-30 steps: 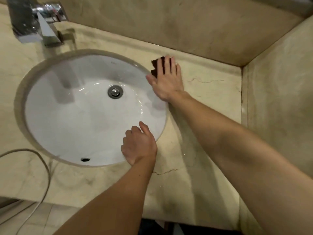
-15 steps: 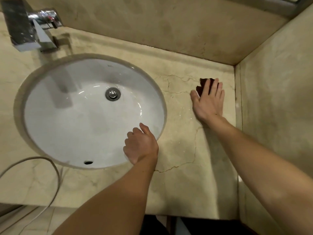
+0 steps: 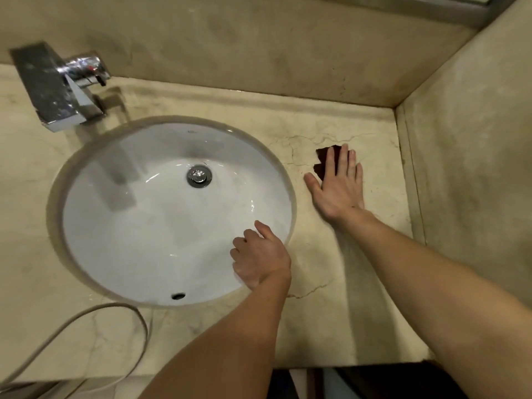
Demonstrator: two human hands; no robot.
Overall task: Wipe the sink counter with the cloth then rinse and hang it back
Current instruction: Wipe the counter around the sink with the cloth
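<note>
A small dark brown cloth (image 3: pixel 323 159) lies on the beige marble counter (image 3: pixel 339 260) to the right of the white oval sink (image 3: pixel 144 226). My right hand (image 3: pixel 338 188) presses flat on the cloth with fingers spread, and most of the cloth is hidden under the palm. My left hand (image 3: pixel 259 260) rests curled on the sink's front right rim and holds nothing.
A chrome faucet (image 3: pixel 57 90) stands at the back left of the basin. A grey cable (image 3: pixel 95 326) loops over the front left counter. A wall (image 3: pixel 472 174) closes the counter on the right, and a backsplash runs along the rear.
My right hand slid the cloth rightward from the sink's rim toward the corner, then back a little toward the sink. My left hand stayed on the sink rim.
</note>
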